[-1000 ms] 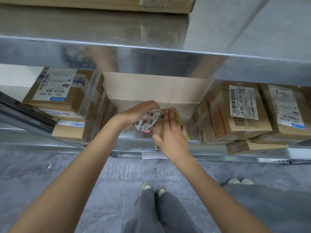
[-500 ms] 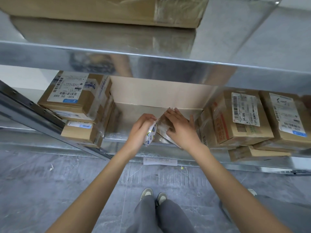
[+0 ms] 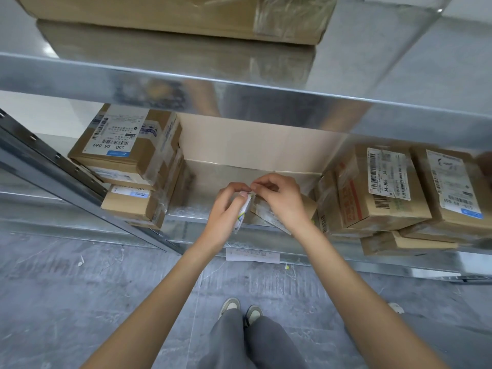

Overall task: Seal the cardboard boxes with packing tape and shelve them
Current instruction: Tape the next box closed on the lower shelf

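Grey concrete floor (image 3: 80, 302) below, galvanised shelf (image 3: 186, 222) ahead, stacked labelled parcels at 9 o'clock (image 3: 125, 153) and 3 o'clock (image 3: 380, 187) of a gap on that shelf. Large plain carton (image 3: 253, 145) at the back of the gap, 12 o'clock from the hands. Another big carton (image 3: 170, 14) on the shelf above.

Left hand (image 3: 226, 211): fingers curled round a roll of packing tape (image 3: 243, 213), held edge-on, printed side barely visible. Right hand (image 3: 279, 198): thumb and forefinger pinched together at the roll's upper rim, apparently on the free tape end; tape itself too thin and clear to confirm. Hands almost touching.

Small cardboard box (image 3: 277, 217) on the shelf, at 3 o'clock of the roll, directly under the right hand and largely hidden by it. Brown, tilted, white label strip along its near face, glossy patches suggesting tape already on it. Flap condition: cannot tell.

Step judged: freeing a length of tape for the small box seam. For a clean result: keep the roll steady in the left hand, draw the end out straight toward 3 o'clock, avoid folding adhesive onto itself, lay along the seam centre, then press flat from middle outward. Box should be steadied before sticking, as it sits tilted.
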Demonstrator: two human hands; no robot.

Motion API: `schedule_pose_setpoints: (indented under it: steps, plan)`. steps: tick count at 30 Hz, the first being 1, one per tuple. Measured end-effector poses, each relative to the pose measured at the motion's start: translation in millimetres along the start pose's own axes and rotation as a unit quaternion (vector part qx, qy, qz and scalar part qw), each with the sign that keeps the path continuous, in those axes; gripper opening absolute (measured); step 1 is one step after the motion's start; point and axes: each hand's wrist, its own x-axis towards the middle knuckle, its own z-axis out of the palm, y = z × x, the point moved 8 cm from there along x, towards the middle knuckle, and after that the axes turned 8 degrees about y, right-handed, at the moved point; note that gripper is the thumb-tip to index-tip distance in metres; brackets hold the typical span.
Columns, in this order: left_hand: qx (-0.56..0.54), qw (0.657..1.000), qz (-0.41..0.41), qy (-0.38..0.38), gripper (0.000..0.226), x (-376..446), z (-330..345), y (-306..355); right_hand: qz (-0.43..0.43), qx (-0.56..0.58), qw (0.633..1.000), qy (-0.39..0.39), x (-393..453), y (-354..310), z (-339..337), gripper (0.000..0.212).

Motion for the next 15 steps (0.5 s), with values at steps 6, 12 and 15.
schedule_pose_setpoints:
  steps: [6,12,15]
  plan:
    - [-0.006,1.000,-0.014,0.011,0.017,-4.8,-2.5,-1.7,0.015,0.031,0.999,-0.006,-3.3,-1.7,2.2,0.010]
    - [0.008,0.999,-0.035,0.026,0.018,-9.1,-6.2,-4.1,0.051,0.074,0.995,-0.031,-5.0,-1.2,8.3,0.011]
    - [0.019,0.999,-0.020,0.027,0.019,-9.5,-6.2,0.5,0.040,0.068,0.996,-0.036,-6.4,-3.2,9.8,0.010]
